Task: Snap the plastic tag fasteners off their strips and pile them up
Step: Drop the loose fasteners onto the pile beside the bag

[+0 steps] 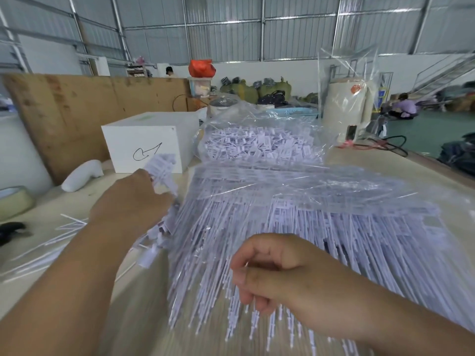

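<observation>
A broad heap of white plastic tag fasteners point(321, 235) on their strips lies on the table, partly under clear plastic film. My left hand point(133, 201) is raised at the heap's left edge and grips a bunch of white fasteners point(162, 168) that sticks up past the fingers. My right hand point(272, 271) hovers over the near end of the heap with its fingers curled, pinching thin fastener stems. A clear bag point(259, 147) behind the heap holds a pile of loose fasteners.
A white box point(146, 142) with a pen scribble stands at the left rear, in front of a leaning brown board point(77, 111). Bare strips point(43, 250) lie on the table at left, near a tape roll point(15, 201). A white appliance point(344, 109) stands at right rear.
</observation>
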`<state>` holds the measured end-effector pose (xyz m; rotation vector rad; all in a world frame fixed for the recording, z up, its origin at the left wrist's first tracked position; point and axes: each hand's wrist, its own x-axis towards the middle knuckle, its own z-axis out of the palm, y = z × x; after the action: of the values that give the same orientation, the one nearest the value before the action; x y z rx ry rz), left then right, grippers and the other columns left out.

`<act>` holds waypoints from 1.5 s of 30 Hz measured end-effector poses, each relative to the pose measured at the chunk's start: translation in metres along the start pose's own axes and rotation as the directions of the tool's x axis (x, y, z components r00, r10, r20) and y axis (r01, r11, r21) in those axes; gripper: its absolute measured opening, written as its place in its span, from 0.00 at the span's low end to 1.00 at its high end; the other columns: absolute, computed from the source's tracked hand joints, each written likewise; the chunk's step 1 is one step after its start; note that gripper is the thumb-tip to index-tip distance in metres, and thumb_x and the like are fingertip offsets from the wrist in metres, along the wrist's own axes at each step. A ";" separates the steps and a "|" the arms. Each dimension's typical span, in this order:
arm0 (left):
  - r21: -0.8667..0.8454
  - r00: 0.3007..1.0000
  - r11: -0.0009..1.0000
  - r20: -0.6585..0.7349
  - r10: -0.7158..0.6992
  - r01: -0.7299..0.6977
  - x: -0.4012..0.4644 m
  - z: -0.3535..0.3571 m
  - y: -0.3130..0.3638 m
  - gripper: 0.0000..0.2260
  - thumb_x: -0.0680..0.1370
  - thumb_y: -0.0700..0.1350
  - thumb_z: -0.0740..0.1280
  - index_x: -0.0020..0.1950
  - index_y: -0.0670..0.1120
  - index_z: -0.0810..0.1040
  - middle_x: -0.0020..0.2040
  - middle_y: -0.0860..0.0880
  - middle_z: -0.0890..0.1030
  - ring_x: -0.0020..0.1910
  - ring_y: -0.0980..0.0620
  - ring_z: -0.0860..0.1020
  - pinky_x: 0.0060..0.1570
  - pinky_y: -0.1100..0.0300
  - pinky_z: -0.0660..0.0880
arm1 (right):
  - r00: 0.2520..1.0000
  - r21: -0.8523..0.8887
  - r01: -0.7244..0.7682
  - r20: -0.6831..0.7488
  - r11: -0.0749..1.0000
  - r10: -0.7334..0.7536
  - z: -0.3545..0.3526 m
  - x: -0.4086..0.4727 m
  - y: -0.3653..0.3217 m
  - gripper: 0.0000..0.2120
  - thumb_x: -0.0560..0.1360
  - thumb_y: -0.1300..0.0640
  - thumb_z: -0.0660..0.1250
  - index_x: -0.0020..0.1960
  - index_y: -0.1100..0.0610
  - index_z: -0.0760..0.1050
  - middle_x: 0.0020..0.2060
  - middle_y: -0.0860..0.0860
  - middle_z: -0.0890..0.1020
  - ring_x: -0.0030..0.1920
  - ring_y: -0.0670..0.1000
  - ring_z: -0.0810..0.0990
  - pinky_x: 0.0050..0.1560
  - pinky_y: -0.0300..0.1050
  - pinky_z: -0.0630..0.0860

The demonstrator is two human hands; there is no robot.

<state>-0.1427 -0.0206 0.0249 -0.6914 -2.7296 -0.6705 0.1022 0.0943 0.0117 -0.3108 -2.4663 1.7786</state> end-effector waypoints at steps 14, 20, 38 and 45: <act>0.087 0.917 0.955 -0.270 0.295 -0.282 -0.017 0.018 0.022 0.12 0.75 0.43 0.69 0.57 0.41 0.79 0.52 0.40 0.78 0.52 0.37 0.75 0.52 0.45 0.73 | 0.861 -0.828 -0.020 -0.299 0.561 -0.411 -0.054 0.015 0.027 0.10 0.80 0.60 0.59 0.52 0.59 0.79 0.53 0.51 0.79 0.59 0.51 0.71 0.60 0.41 0.68; -0.361 0.651 0.596 -0.043 0.757 -0.717 -0.066 0.032 0.068 0.08 0.76 0.49 0.64 0.49 0.50 0.81 0.45 0.57 0.77 0.47 0.60 0.74 0.49 0.63 0.70 | 0.905 -0.901 -0.193 -0.317 0.389 -0.284 -0.064 0.020 0.034 0.14 0.79 0.57 0.58 0.64 0.56 0.70 0.64 0.51 0.73 0.68 0.53 0.66 0.71 0.44 0.59; -0.340 0.665 0.645 0.071 0.744 -0.685 -0.073 0.048 0.067 0.18 0.75 0.51 0.71 0.64 0.53 0.76 0.62 0.61 0.71 0.64 0.64 0.64 0.60 0.81 0.51 | 0.791 -0.815 -0.509 -0.570 0.276 -0.223 -0.079 0.009 0.018 0.19 0.71 0.60 0.60 0.62 0.52 0.69 0.51 0.49 0.72 0.57 0.54 0.67 0.60 0.51 0.64; -0.405 0.678 0.608 -0.042 0.734 -0.683 -0.082 0.041 0.075 0.18 0.74 0.52 0.69 0.64 0.56 0.75 0.64 0.64 0.67 0.67 0.67 0.62 0.65 0.75 0.54 | 0.684 -0.833 -0.471 -0.552 0.290 -0.476 -0.070 0.002 0.002 0.19 0.64 0.63 0.66 0.54 0.56 0.75 0.45 0.53 0.78 0.51 0.59 0.72 0.50 0.53 0.62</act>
<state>-0.0399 0.0269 -0.0106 -1.8444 -2.0918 -0.9694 0.1132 0.1607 0.0321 -0.8690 -2.3799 -0.3074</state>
